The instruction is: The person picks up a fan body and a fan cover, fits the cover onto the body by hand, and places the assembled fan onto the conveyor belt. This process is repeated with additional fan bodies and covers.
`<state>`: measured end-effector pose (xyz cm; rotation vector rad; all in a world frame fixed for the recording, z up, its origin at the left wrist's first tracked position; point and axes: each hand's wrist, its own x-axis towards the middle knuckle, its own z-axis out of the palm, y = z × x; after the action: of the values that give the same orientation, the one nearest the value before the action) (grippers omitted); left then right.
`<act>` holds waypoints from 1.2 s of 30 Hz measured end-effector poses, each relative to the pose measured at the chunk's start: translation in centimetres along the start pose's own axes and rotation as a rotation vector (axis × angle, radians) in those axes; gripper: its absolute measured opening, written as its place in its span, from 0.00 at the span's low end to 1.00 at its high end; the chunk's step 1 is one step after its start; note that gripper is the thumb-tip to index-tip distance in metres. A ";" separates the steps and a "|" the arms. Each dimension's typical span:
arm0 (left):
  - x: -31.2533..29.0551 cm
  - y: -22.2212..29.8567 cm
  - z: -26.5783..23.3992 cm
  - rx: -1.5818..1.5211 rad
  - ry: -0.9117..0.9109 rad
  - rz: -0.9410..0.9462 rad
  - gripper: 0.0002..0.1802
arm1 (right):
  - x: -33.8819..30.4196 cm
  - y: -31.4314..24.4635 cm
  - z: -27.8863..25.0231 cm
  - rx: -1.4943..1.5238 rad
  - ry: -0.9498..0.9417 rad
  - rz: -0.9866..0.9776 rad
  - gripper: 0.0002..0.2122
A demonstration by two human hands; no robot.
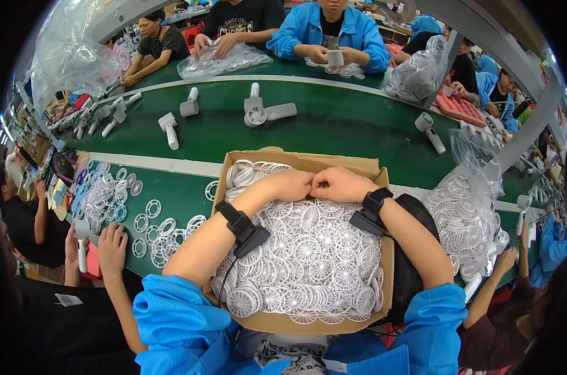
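Note:
Both of my hands meet over the far part of a cardboard box (233, 164) heaped with round white fan grilles (315, 250). My left hand (291, 185) has its fingers curled in, its fingertips touching those of the other hand. My right hand (341, 184) is closed in a pinch against it. Whatever lies between the fingertips is hidden. Each wrist wears a black strap with a small black device. The grilles spread below my forearms, several stacked on edge along the near side.
A green conveyor belt (215, 134) carries white handheld fans (256, 115). White and blue rings (105, 200) lie on the left bench. At right, a clear bag (461, 212) holds more grilles. Co-workers sit across the belt and on both sides; a co-worker's hand (113, 247) is near my left elbow.

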<state>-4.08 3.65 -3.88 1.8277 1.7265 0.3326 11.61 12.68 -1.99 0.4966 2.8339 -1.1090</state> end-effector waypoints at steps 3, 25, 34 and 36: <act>0.6 0.0 -0.2 0.012 -0.025 0.002 0.16 | 0.2 1.0 0.4 -0.009 0.048 -0.038 0.10; -0.2 2.1 -1.0 0.097 -0.527 0.047 0.19 | -0.6 -0.7 -0.6 -0.023 -0.632 -0.037 0.18; -0.5 2.5 -0.1 -0.084 -0.729 0.056 0.25 | -0.6 -1.5 -0.3 -0.053 -0.812 -0.060 0.22; -0.5 2.8 -0.3 -0.100 -0.759 0.058 0.25 | -0.7 -1.7 -0.4 -0.006 -0.848 -0.054 0.23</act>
<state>-2.01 3.26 -1.96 1.6303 1.1058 -0.2332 11.78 11.59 -0.40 -0.0645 2.1045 -0.9931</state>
